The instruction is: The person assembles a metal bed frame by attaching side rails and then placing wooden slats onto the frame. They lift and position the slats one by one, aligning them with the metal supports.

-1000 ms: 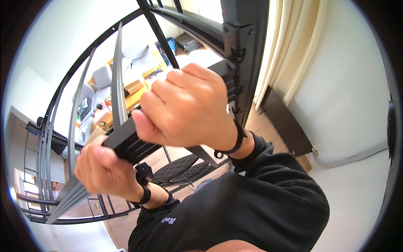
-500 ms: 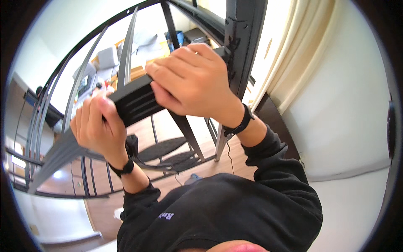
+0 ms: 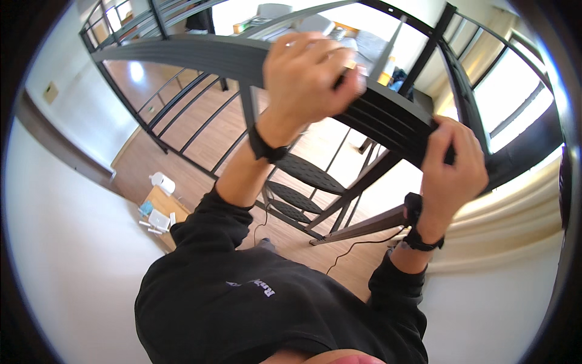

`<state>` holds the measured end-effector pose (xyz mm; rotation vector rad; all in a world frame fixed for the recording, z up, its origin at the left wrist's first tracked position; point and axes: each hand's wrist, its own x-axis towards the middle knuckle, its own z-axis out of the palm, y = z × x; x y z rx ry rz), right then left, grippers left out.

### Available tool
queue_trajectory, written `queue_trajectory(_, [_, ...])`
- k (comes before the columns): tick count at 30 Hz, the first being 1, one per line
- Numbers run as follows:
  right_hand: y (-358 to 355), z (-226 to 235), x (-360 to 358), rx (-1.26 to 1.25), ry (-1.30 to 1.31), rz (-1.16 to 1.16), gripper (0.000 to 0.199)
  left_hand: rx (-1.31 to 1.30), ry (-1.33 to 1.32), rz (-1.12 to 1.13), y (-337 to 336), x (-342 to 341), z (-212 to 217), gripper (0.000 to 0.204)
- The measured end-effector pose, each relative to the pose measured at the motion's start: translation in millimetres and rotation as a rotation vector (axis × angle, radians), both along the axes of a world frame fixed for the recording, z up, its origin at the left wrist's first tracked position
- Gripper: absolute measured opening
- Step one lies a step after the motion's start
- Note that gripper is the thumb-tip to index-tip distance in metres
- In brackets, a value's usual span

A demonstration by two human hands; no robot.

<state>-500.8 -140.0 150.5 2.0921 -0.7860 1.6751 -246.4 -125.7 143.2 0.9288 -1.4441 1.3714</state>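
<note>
The left hand (image 3: 309, 67) is clenched over the top edge of a dark grey metal rail (image 3: 200, 57), fingers curled over its far side. The right hand (image 3: 451, 167) grips the same rail further along, at its ribbed black section (image 3: 388, 118), thumb and fingers closed around the lower end. The rail runs in a bent line from upper left to the right of the view, raised above the floor and close to the camera. Both wrists carry black bands; both arms wear black sleeves (image 3: 212, 224).

Surrounding items:
- A black metal frame (image 3: 182, 121) with parallel vertical bars stands behind and below the rail, connected to it by an upright post (image 3: 247, 109).
- Three perforated dark oval steps (image 3: 306, 173) are stacked below the left forearm.
- A loose grey bar (image 3: 364, 225) lies on the wooden floor (image 3: 206, 139) beneath the right wrist, with a thin black cable (image 3: 351, 249) trailing beside it.
- A flat cardboard sheet (image 3: 160, 209) lies near the white wall, carrying small white parts and a white roll (image 3: 163, 182).
- Pale curtains (image 3: 503, 218) hang at right.

Obstructions: the left hand covers the rail segment between the plain and ribbed sections, so the joint there cannot be seen. The rail hides part of the furnished area behind.
</note>
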Motion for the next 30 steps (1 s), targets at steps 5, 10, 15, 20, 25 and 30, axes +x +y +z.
queue_trajectory(5, [-7.4, 27.5, 13.8, 0.406, 0.090, -0.345, 0.044, 0.278, 0.059, 0.091, -1.5, 0.2, 11.6, 0.039])
queue_trajectory(10, [-8.7, 34.1, 21.1, 0.406, 0.149, -0.399, 0.056, 0.187, 0.049, 0.032, -3.7, 8.5, 29.7, 0.046])
queue_trajectory(15, [-28.8, 12.4, 18.5, -0.023, 0.226, -0.417, 0.038, 0.353, 0.194, 0.007, -12.8, 0.7, 20.3, 0.039])
queue_trajectory(20, [-45.0, 3.0, 6.8, -0.119, 0.228, -0.369, 0.038, 0.221, 0.227, -0.058, -24.0, 0.6, 17.3, 0.031])
queue_trajectory(25, [-43.7, 5.8, 9.2, -0.189, 0.332, -0.460, 0.037, 0.275, 0.276, -0.110, -20.5, -1.2, 17.0, 0.023])
queue_trajectory(30, [-48.5, 5.8, 31.7, -0.247, 0.204, -0.469, 0.048, 0.224, 0.336, -0.126, -26.2, -3.3, 16.3, 0.021])
